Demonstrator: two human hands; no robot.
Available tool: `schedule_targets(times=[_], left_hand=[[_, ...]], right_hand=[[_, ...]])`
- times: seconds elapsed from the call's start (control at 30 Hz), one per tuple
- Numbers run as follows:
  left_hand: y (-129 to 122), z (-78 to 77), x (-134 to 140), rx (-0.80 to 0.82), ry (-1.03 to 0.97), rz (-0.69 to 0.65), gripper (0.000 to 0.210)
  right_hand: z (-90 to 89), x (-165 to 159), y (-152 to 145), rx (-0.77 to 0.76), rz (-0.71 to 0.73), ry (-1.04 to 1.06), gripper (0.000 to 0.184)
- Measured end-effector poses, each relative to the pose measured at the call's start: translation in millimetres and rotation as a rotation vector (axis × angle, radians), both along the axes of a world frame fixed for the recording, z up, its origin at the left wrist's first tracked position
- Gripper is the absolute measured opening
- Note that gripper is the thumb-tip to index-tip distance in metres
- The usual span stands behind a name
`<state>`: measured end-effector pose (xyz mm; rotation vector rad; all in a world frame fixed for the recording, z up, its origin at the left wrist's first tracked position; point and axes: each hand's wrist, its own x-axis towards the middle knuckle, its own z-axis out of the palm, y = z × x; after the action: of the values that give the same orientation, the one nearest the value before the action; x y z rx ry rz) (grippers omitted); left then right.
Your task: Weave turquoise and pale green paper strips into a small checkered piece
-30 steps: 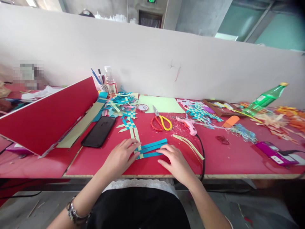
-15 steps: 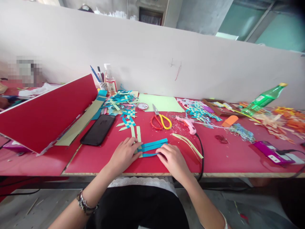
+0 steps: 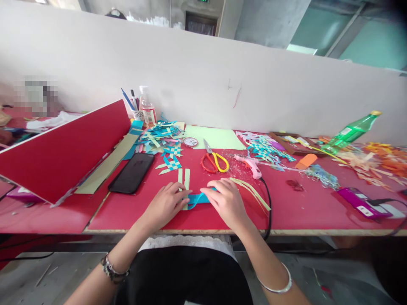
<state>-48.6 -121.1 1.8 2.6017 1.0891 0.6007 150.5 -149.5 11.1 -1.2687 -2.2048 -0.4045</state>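
Lying flat on the red table (image 3: pixel 286 214), the blue paper strips (image 3: pixel 197 198) sit near its front edge, crossed by two pale green strips (image 3: pixel 185 180) that run away from the person. The left hand (image 3: pixel 165 204) rests palm down at the crossing, fingers spread and pressing the green strips where they meet the blue ones. The right hand (image 3: pixel 226 202) lies flat on the other end of the blue strips, fingers stretched toward the left hand, covering most of their length; neither hand is clenched.

Just beyond the blue strips lies a small woven square (image 3: pixel 170 164) of blue and green paper, and past it a heap of cut strips (image 3: pixel 160 135). A black phone (image 3: pixel 131 173) lies to the left of the blue strips, beside a tilted red board (image 3: pixel 63 148). Behind the strips and slightly right are scissors (image 3: pixel 213 159) with orange and yellow handles and a sheet of pale green paper (image 3: pixel 214 137). To the right a pink glue gun (image 3: pixel 249 165) lies with its black cord running off the table's front edge. Far right of the strips, a green bottle (image 3: pixel 351 133) lies on its side.
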Motion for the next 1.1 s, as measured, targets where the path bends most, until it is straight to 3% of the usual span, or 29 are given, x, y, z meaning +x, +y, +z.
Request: schedule_targets(times=[0.17, 0.33, 0.53, 0.7, 0.97, 1.1], left_hand=[[-5, 14.7, 10, -0.145, -0.081, -0.030, 0.036], [-3, 7.8, 19, -0.157, 0.044, 0.052, 0.027], [-1, 5.3, 20, -0.121, 0.079, 0.112, 0.022], [-5, 4.6, 22, -0.076, 0.127, 0.191, 0.019], [-10, 3.6, 24, -0.065, 0.229, 0.274, 0.019], [-11, 4.8, 28, -0.030, 0.276, 0.313, 0.018]], right_hand=[[9.3, -9, 1, -0.018, -0.009, -0.012, 0.023], [19.7, -13, 1, -0.071, -0.012, -0.003, 0.026], [-1.4, 1, 0, -0.217, -0.186, 0.218, 0.030], [-21.0, 6, -2, -0.389, -0.220, 0.179, 0.032], [-11.2, 8, -3, -0.504, -0.154, 0.132, 0.027], [-5.5, 2, 1, -0.453, -0.192, 0.044, 0.022]])
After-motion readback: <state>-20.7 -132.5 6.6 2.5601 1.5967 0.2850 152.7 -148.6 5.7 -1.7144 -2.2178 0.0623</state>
